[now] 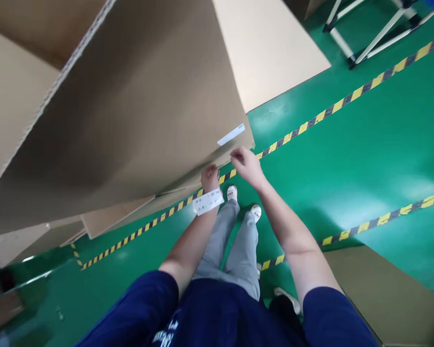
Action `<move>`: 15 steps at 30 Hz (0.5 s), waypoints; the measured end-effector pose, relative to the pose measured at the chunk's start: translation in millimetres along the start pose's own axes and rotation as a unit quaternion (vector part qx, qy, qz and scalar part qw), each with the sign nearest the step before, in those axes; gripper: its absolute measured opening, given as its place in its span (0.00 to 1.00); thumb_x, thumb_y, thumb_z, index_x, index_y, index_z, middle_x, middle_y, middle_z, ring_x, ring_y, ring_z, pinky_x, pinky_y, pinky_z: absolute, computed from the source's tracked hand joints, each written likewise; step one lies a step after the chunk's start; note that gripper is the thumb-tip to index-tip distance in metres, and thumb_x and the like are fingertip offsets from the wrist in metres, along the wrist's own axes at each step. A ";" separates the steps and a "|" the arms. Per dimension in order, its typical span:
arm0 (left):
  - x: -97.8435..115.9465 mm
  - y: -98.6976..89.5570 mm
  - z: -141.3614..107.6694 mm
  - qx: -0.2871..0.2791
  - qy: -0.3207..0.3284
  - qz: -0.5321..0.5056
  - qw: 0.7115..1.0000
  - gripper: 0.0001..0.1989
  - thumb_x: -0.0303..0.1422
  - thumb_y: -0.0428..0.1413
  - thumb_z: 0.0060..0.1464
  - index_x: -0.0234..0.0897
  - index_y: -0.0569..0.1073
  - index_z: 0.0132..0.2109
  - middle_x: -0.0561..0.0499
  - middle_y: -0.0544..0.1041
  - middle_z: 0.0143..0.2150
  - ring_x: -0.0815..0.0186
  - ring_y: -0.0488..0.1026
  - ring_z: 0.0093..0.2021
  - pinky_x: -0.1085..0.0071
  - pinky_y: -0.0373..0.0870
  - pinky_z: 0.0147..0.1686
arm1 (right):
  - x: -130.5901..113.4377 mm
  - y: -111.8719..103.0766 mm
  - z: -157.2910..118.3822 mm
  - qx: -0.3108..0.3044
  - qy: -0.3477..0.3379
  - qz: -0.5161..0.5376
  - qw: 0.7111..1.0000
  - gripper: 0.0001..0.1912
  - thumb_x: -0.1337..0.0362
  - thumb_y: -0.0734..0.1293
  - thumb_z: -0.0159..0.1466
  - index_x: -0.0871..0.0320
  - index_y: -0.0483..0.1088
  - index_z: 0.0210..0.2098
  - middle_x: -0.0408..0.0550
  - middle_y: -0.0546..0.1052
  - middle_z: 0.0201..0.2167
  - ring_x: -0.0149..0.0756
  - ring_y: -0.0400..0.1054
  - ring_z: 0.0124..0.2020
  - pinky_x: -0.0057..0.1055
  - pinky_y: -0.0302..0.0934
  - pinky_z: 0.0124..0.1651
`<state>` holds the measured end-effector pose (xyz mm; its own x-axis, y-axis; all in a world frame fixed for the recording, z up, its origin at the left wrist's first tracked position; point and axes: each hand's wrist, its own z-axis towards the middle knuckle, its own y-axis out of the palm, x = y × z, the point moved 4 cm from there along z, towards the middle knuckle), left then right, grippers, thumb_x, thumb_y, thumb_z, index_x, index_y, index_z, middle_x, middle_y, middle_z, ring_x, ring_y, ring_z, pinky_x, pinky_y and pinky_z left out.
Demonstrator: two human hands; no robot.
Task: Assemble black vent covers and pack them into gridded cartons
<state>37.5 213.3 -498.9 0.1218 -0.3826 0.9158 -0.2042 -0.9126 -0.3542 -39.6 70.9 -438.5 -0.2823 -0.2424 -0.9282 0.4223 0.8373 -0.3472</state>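
Note:
A large brown cardboard box takes up the upper left of the head view, with a white label strip stuck near its lower right corner. Just below that strip, my right hand is closed in a pinch by the box's bottom edge. My left hand is beside it with the fingers curled in. What either hand holds, if anything, is too small and blurred to tell. Across my left wrist lies a white label sheet with small dark print.
An open flap juts out at the box's right. Yellow-black tape lines cross the green floor. A white tube frame stands at upper right, a cardboard sheet at lower right. Another person's shoe shows behind my legs.

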 end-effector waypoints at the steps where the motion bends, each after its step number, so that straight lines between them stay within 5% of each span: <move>1: -1.8 1.9 0.8 0.014 -0.030 -0.021 0.999 0.17 0.49 0.58 0.52 0.40 0.70 0.38 0.50 0.74 0.31 0.65 0.74 0.32 0.66 0.69 0.34 | 6.0 -5.3 -10.3 -0.008 0.019 0.054 0.998 0.08 0.62 0.65 0.68 0.57 0.75 0.37 0.47 0.79 0.35 0.39 0.72 0.38 0.33 0.65 0.43; 6: 5.8 23.5 4.2 0.034 -0.071 -0.095 0.992 0.20 0.51 0.61 0.47 0.40 0.69 0.38 0.52 0.75 0.31 0.67 0.75 0.32 0.70 0.71 0.36 | 4.5 2.3 -64.8 -0.076 0.094 0.228 0.966 0.23 0.42 0.69 0.63 0.57 0.75 0.33 0.45 0.78 0.30 0.34 0.71 0.33 0.31 0.65 0.38; 10: 14.8 32.7 5.8 0.027 -0.038 -0.087 0.995 0.23 0.54 0.61 0.47 0.40 0.69 0.38 0.52 0.73 0.30 0.67 0.75 0.32 0.70 0.72 0.36 | 0.8 12.1 -77.1 -0.049 0.144 0.283 0.947 0.24 0.43 0.77 0.52 0.57 0.73 0.33 0.45 0.79 0.31 0.34 0.71 0.32 0.32 0.67 0.38; 15: 21.5 22.6 8.2 0.059 0.030 -0.059 0.996 0.24 0.56 0.59 0.51 0.40 0.71 0.40 0.49 0.75 0.33 0.66 0.74 0.32 0.69 0.72 0.36 | -3.3 9.0 -76.4 -0.048 0.130 0.274 0.952 0.15 0.51 0.75 0.55 0.56 0.73 0.31 0.45 0.79 0.30 0.34 0.71 0.31 0.32 0.66 0.37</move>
<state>43.5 183.3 -488.8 0.0785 -0.2661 0.9607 -0.0755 -0.9625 -0.2604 -100.6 116.7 -428.3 -0.2515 0.3634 -0.8970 0.4900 0.8471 0.2057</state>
